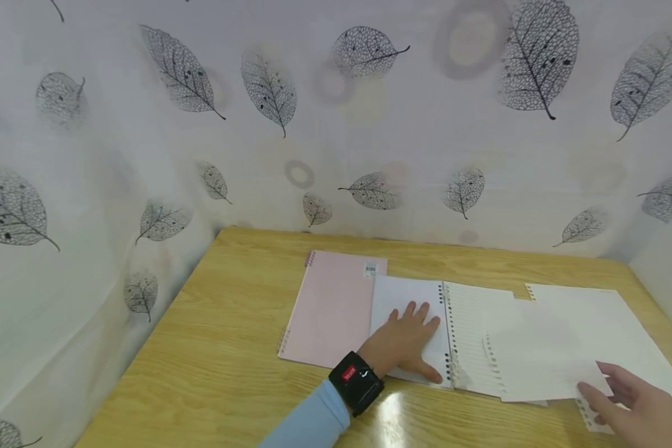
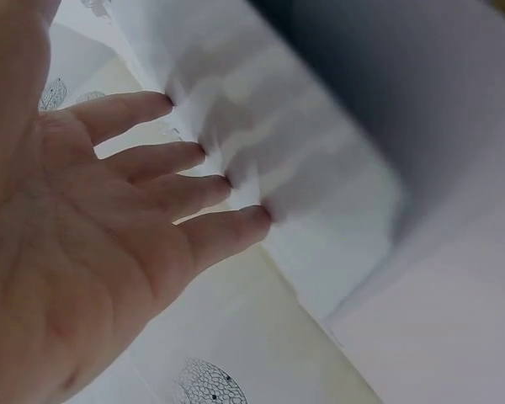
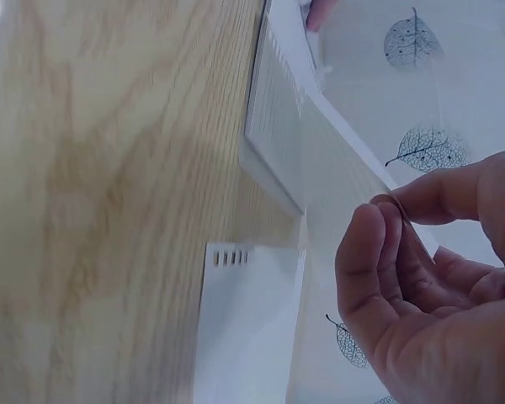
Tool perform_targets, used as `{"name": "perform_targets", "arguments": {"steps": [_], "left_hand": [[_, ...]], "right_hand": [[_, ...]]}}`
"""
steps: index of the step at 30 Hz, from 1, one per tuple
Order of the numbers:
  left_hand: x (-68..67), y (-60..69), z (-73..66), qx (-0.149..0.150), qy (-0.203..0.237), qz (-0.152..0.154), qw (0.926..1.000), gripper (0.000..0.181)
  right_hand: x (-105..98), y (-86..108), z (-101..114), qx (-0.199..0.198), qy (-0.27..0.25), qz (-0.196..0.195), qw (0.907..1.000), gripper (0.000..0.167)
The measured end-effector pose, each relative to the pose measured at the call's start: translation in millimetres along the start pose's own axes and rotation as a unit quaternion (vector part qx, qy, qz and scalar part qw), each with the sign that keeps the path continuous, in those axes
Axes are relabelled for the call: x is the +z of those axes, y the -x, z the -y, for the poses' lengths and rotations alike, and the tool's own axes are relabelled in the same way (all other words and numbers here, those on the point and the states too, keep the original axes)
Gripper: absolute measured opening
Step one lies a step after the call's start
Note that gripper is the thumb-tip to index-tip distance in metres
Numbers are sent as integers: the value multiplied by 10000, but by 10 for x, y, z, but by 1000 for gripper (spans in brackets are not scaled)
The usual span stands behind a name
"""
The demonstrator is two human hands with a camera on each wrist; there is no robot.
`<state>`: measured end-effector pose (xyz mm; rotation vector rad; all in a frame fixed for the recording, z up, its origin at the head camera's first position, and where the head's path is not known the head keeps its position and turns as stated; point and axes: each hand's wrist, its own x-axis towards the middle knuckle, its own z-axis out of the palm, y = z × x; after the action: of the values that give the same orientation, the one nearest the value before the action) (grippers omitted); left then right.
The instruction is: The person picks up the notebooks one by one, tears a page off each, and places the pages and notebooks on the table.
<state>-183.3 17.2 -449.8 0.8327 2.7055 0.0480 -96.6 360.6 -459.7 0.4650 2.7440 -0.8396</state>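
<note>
My left hand rests with its fingers spread on the white left page of an opened loose-leaf notebook; in the left wrist view its fingertips touch the paper. A lined right page with holes along its edge lies beside it. With thumb and fingers, my right hand pinches the near right corner of a white sheet with a notched left edge. That sheet partly covers the lined page. In the right wrist view the pinched sheet is raised at an angle off the table.
A pink spiral notebook cover with a barcode label lies left, partly under the opened pages. Another white sheet with a punched edge lies on the wooden table at right. Leaf-patterned cloth hangs behind the table and at its sides.
</note>
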Motion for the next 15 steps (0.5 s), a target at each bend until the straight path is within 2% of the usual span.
{"name": "perform_targets", "arguments": {"steps": [4,6,9,13,15], "left_hand": [[44,37,47,248,-80,-185,9995,98],[56,71,82,361,-68,-247,9990,94],[43,157,158,450,40,-286,9986,94],[21,340,283,197,227,-131,9995,109],[13,436,330,-41,324,-9,9995,115]], "right_hand": [[-61,-31,57,78,388,-511,9979,68],[-87,-48,54,98,352,-722,9967,68],[-114,-77,28,-81,271,-1168,9928,67],[-143,-119,-50,-356,67,-1754,9838,64],[-158,-143,-94,-202,23,-2010,9794,64]]}}
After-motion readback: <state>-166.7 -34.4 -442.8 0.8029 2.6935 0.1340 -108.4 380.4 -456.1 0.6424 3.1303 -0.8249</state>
